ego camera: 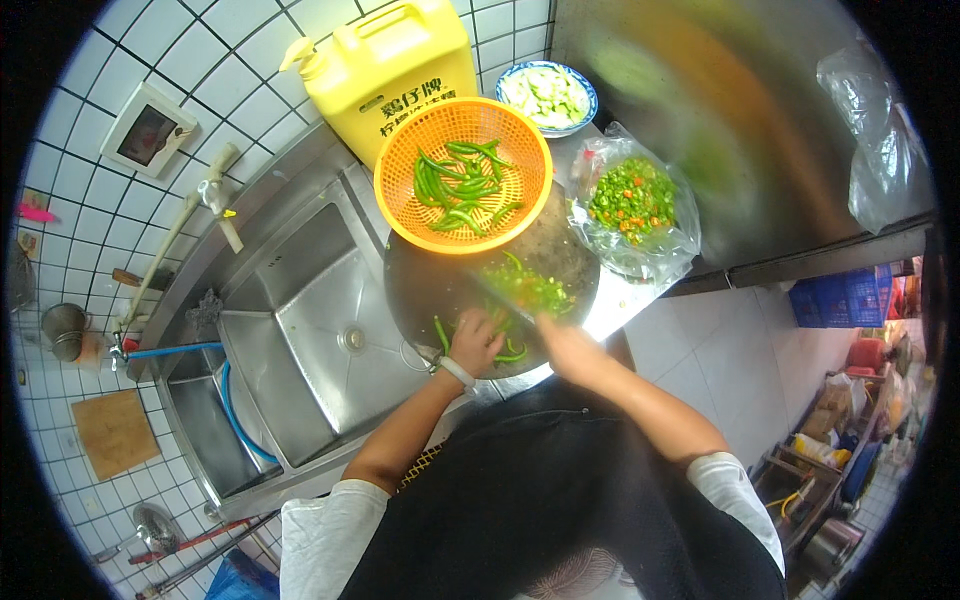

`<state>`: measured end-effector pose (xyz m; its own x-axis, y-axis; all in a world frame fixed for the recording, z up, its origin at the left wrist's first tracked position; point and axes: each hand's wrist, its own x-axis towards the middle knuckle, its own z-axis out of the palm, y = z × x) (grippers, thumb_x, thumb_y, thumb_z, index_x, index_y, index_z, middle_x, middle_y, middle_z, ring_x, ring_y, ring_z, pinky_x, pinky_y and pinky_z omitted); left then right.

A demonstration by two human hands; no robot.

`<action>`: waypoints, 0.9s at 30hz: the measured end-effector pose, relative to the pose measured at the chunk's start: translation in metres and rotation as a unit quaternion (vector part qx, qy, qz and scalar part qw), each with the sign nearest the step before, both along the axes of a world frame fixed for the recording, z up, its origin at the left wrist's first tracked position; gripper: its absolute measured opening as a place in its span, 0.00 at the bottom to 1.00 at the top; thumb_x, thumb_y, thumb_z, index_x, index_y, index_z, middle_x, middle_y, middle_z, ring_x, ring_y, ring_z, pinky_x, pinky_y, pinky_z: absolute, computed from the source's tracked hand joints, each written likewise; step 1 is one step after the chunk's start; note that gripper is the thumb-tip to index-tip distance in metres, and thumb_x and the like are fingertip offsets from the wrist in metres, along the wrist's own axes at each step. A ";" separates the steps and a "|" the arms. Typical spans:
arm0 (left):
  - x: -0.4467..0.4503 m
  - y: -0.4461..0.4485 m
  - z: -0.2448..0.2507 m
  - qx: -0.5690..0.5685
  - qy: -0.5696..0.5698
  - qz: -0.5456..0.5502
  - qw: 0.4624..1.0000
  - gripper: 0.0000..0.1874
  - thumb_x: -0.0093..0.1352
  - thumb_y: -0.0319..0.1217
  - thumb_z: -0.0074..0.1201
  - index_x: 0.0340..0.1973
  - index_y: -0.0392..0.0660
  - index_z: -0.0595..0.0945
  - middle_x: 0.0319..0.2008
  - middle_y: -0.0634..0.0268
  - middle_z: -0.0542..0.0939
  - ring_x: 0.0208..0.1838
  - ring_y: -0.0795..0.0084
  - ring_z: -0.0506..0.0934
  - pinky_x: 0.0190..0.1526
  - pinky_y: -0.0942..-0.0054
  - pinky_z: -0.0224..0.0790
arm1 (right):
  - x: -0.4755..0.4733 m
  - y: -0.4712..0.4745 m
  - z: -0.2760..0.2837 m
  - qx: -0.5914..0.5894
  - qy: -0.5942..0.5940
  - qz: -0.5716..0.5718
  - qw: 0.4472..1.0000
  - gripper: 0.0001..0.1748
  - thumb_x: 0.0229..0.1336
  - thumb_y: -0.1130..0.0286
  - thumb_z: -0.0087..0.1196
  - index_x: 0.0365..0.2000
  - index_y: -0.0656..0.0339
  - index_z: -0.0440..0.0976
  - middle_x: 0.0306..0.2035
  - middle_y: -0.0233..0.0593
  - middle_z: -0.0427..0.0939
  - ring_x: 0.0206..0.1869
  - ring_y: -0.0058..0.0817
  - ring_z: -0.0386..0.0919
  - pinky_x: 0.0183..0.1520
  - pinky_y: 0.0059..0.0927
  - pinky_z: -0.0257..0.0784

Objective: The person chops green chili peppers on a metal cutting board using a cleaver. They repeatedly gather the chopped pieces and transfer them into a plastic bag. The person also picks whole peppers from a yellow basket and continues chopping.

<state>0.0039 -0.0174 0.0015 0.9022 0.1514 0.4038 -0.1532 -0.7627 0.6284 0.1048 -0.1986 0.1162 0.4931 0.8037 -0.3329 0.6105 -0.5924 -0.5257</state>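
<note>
My right hand point(566, 349) grips a knife whose blade point(501, 296) lies over a round chopping board point(420, 281). Beside the blade, my left hand point(476, 345) presses on green chilies at the board's near side; its fingers are bent and partly hide them. Whole green chilies point(516, 351) stick out around that hand. Chopped green chili with orange bits point(544, 292) is heaped beyond the knife. An orange plastic colander point(386, 187) with whole green chilies point(457, 184) rests over the board's far edge. To its right, a clear plastic bag point(660, 266) holds chopped green and orange chilies point(634, 199).
A stainless steel sink point(322, 300) with a blue hose point(232, 412) is on the left. A yellow plastic jug point(397, 45) stands behind the colander, near a blue-and-white bowl point(592, 94) of pale green slices. A metal panel point(720, 135) rises at the right.
</note>
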 end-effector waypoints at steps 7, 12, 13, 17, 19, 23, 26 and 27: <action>0.005 0.001 -0.015 -0.001 -0.010 -0.012 1.000 0.13 0.53 0.23 0.61 0.34 0.39 0.78 0.36 0.55 0.74 0.46 0.51 0.72 0.47 0.59 0.68 | -0.007 0.002 0.030 -0.042 -0.018 0.039 0.998 0.12 0.52 0.81 0.41 0.39 0.65 0.56 0.24 0.58 0.76 0.27 0.55 0.77 0.29 0.49 0.73; 0.005 0.001 -0.012 -0.003 0.015 -0.016 1.000 0.13 0.53 0.23 0.59 0.34 0.39 0.77 0.37 0.55 0.74 0.46 0.49 0.72 0.48 0.59 0.67 | -0.005 0.008 0.029 0.003 -0.035 0.043 0.998 0.10 0.53 0.81 0.40 0.37 0.66 0.56 0.25 0.58 0.76 0.27 0.55 0.78 0.29 0.49 0.73; 0.004 0.001 -0.012 0.009 0.005 -0.023 1.000 0.13 0.53 0.23 0.59 0.34 0.39 0.77 0.37 0.55 0.74 0.46 0.49 0.72 0.48 0.59 0.67 | -0.004 0.006 0.029 -0.005 -0.028 0.047 0.999 0.09 0.53 0.81 0.40 0.37 0.66 0.56 0.24 0.58 0.76 0.27 0.55 0.77 0.28 0.49 0.73; 0.004 0.001 -0.012 0.016 0.027 -0.017 0.999 0.13 0.53 0.23 0.59 0.34 0.39 0.77 0.36 0.55 0.74 0.46 0.50 0.72 0.48 0.59 0.67 | -0.003 0.008 0.023 -0.034 -0.001 0.060 0.998 0.10 0.53 0.81 0.40 0.36 0.67 0.55 0.23 0.58 0.76 0.27 0.55 0.77 0.28 0.49 0.73; 0.005 0.002 -0.012 0.017 0.014 -0.018 1.000 0.12 0.53 0.23 0.59 0.34 0.39 0.77 0.36 0.55 0.74 0.46 0.50 0.72 0.48 0.59 0.67 | -0.002 0.010 0.021 -0.011 -0.024 0.047 0.999 0.09 0.52 0.81 0.40 0.36 0.67 0.56 0.22 0.58 0.76 0.27 0.55 0.77 0.27 0.49 0.73; 0.008 0.004 -0.012 0.019 -0.013 -0.025 0.999 0.12 0.53 0.22 0.58 0.33 0.39 0.78 0.36 0.56 0.75 0.45 0.51 0.72 0.48 0.60 0.68 | -0.001 0.009 0.020 0.000 -0.040 0.060 0.997 0.10 0.52 0.81 0.40 0.37 0.67 0.57 0.21 0.57 0.76 0.26 0.55 0.77 0.27 0.50 0.73; 0.006 0.003 -0.014 0.030 -0.051 -0.027 0.998 0.12 0.52 0.21 0.59 0.33 0.39 0.78 0.37 0.56 0.75 0.44 0.52 0.73 0.47 0.61 0.68 | -0.001 0.008 0.017 -0.055 0.015 0.054 0.997 0.12 0.51 0.81 0.41 0.38 0.68 0.57 0.20 0.57 0.75 0.26 0.54 0.77 0.27 0.50 0.73; 0.006 0.002 -0.015 0.020 -0.036 -0.018 0.999 0.12 0.52 0.21 0.59 0.33 0.39 0.78 0.36 0.56 0.75 0.44 0.52 0.73 0.47 0.61 0.68 | -0.001 0.007 0.016 -0.015 -0.015 0.041 0.999 0.12 0.50 0.81 0.42 0.37 0.68 0.57 0.20 0.58 0.75 0.26 0.55 0.77 0.27 0.50 0.72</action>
